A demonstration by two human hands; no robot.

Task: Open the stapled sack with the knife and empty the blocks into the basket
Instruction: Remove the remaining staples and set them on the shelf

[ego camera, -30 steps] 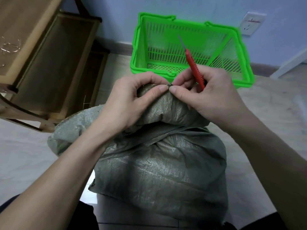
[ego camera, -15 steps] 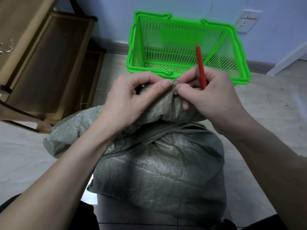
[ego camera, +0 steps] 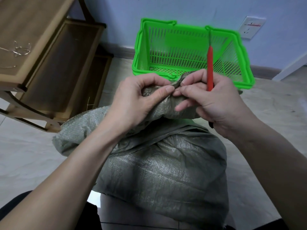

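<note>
The grey-green woven sack (ego camera: 159,163) stands on the floor near the person, full and round, with its folded mouth turned to the far side. Beyond it, against the wall, waits the green basket (ego camera: 142,52); no blocks can be seen in it.

Both hands meet at the folded mouth. The left hand (ego camera: 132,100) pinches a fold of the cloth between thumb and forefinger. The right hand (ego camera: 214,100) pinches the cloth just beside it with thumb and forefinger, so the fingertips of the two hands almost touch. The same hand keeps the red knife (ego camera: 210,68) between its fingers, handle upright, the thin blade pointing up and away from the sack. At the meeting point there is a small glint, perhaps a staple, but it is too small to be sure.

It seems the step in hand is to loosen a staple with the fingers, not yet to cut. To do it well, the left hand should keep the fold tight and flat, so the staple stands free from the weave. If the knife is needed, it is better to turn the blade down slowly, slide the tip under the staple and lever away from the left fingers. The cloth looks thin, so a deep cut could tear it.

On the left stands a wooden shelf (ego camera: 49,67) with some bent wire (ego camera: 18,49) on top.
</note>
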